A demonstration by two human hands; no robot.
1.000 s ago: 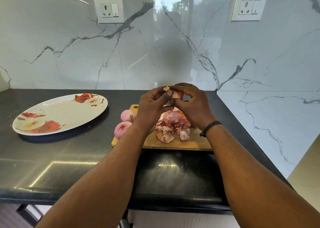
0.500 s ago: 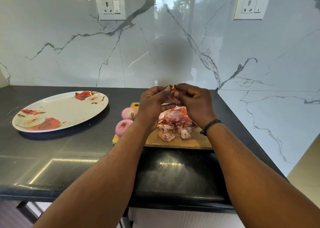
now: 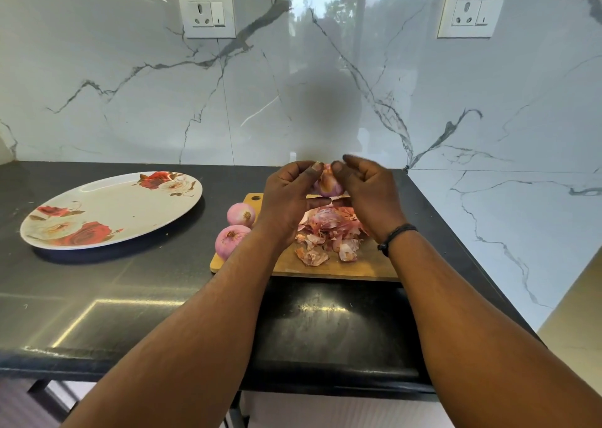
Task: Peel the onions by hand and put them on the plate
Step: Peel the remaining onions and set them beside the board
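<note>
A small pink onion (image 3: 328, 184) is held up above the wooden cutting board (image 3: 342, 266), between both hands. My left hand (image 3: 288, 196) grips its left side with curled fingers and thumb. Fingers of my right hand (image 3: 368, 193) curl over its right side and top. Two peeled pink onions (image 3: 241, 214) (image 3: 230, 239) lie at the board's left edge. A heap of loose onion skins (image 3: 329, 232) sits on the board under my hands. The oval white plate (image 3: 110, 209) with red roses stands to the left, with nothing on it.
Everything rests on a dark stone counter (image 3: 130, 297) that ends at a front edge near me. A marble wall with two sockets (image 3: 207, 12) (image 3: 471, 12) rises behind, and a marble side wall closes the right.
The onion has turned in my hands and more of its pink body shows between the fingers; the pale root tip at the top is out of sight. The hands stayed above the board.
</note>
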